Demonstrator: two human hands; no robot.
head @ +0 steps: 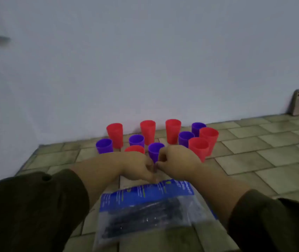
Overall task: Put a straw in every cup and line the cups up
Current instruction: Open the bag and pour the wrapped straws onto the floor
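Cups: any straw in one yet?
No, no straw sticks out of the red cups or purple cups; dark straws lie in the bag.

On my feed both forearms come in bare from the lower corners, left sleeve [35,206] and right sleeve [272,224] stopping well short of the wrists. Left hand [136,165] and right hand [178,160] meet mid-frame, fingers curled, tips touching; blur hides anything between them.

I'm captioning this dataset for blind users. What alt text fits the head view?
A left hand and right hand meet, fingers curled, above a plastic bag of dark straws on a tiled floor; what they hold is blurred. Beyond them red cups and purple cups stand clustered, strawless, near a white wall.
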